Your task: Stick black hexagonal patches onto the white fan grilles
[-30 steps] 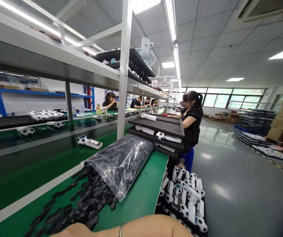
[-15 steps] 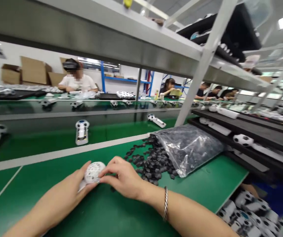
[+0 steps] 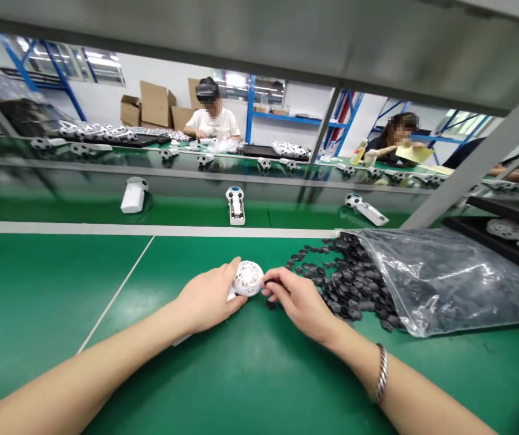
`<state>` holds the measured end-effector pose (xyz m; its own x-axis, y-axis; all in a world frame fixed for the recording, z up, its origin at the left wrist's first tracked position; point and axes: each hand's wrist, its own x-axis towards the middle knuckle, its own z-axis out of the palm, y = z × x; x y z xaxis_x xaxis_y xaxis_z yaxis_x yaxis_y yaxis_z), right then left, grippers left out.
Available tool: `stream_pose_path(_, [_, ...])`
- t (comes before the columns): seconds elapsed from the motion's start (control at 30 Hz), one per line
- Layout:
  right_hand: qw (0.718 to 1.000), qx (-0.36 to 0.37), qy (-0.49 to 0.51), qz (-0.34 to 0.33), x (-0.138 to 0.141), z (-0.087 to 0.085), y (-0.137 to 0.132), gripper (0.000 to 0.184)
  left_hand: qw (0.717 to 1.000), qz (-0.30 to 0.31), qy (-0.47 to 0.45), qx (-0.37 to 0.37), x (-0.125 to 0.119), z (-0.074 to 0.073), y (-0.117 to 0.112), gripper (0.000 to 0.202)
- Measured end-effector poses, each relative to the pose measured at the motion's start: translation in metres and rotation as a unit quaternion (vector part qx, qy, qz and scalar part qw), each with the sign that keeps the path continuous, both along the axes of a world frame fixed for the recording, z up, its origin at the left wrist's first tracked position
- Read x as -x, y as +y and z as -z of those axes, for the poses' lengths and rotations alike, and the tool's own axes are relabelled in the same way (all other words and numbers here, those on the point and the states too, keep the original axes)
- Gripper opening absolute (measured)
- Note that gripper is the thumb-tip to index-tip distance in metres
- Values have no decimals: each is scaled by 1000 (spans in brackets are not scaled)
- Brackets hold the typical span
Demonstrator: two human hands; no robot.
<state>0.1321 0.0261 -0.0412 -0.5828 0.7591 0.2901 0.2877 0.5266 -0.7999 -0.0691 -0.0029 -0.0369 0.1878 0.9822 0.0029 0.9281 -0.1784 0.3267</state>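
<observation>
Head view: mid-frame, the left hand [image 3: 211,296] curls round a white ball [image 3: 249,278]; the right hand [image 3: 298,297], fingertips nearly together, seems to pinch a black piece [image 3: 269,281] beside it. The step looks like bringing piece to ball; the next move calls for careful alignment.

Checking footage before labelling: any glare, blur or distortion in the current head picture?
Head view: white glare streaks on the plastic bag; head view: left hand, right hand and white ball part read clearly; head view: metal post leans, possibly wide-angle distortion; head view: lower-right corner darkens.
</observation>
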Motion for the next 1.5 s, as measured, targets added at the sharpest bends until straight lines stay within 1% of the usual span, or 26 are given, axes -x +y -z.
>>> stream_pose_path(0.07, [998, 50, 23, 8, 1, 0, -3, 9, 1000, 6, 0, 0, -3, -2, -2, 68])
stream_pose_path(0.1, [997, 62, 34, 14, 0, -1, -4, 7, 1000, 10, 0, -4, -4, -3, -3, 67])
stream_pose_path(0.2, [997, 67, 45, 14, -1, -3, -6, 7, 1000, 22, 5, -12, -6, -6, -6, 69])
stream_pose_path(0.27, [999, 24, 27, 5, -2, -5, -7, 7, 1000, 28, 4, -9, -6, -7, -7, 70])
stream_pose_path(0.37, [996, -85, -7, 7, -3, -7, -7, 6, 999, 33, -14, -3, -4, -8, -8, 67])
stream_pose_path(0.4, [994, -104, -13, 9, -2, -7, -7, 5, 999, 35, -23, -1, -4, -7, -8, 65])
stream_pose_path(0.47, [995, -101, -13, 9, -1, -6, -9, 4, 998, 37, -42, 0, -3, -5, -8, 65])
stream_pose_path(0.53, [996, -84, -13, -14, 1, -3, -11, 4, 997, 39, -60, -4, -2, -3, -6, 69])
stream_pose_path(0.6, [995, -97, -19, -33, 3, -1, -13, 5, 997, 40, -70, -9, -3, -1, -5, 73])
stream_pose_path(0.67, [991, -126, -30, -25, 4, 2, -13, 6, 997, 37, -73, -8, -4, -1, -5, 74])
stream_pose_path(0.77, [988, -149, -34, 4, 6, 3, -12, 6, 997, 34, -69, -8, -7, -5, -5, 67])
stream_pose_path(0.87, [990, -142, -21, -2, 7, 4, -11, 5, 997, 42, -67, -18, -10, -10, -7, 57])
stream_pose_path(0.97, [993, -115, -3, -4, 8, 4, -10, 9, 996, 45, -66, -26, -11, -13, -8, 55])
stream_pose_path(1.13, [1000, -13, 19, 19, 10, 8, -11, 30, 996, 51, -64, -30, -11, -13, -9, 52])
stream_pose_path(1.2, [999, 14, 30, 21, 11, 9, -11, 34, 996, 52, -62, -32, -12, -14, -9, 49])
stream_pose_path(1.3, [999, 18, 25, 25, 11, 8, -7, 37, 997, 53, -56, -31, -13, -14, -9, 45])
stream_pose_path(1.4, [999, 16, 14, 35, 5, 5, 3, 36, 997, 46, -55, -15, -9, -15, -5, 53])
stream_pose_path(1.43, [999, 3, 4, 52, 2, 3, 8, 32, 998, 38, -53, -4, -6, -16, -4, 57])
stream_pose_path(1.5, [995, -32, -39, 84, -6, -1, 14, 16, 999, 20, -38, 12, 0, -18, -1, 59])
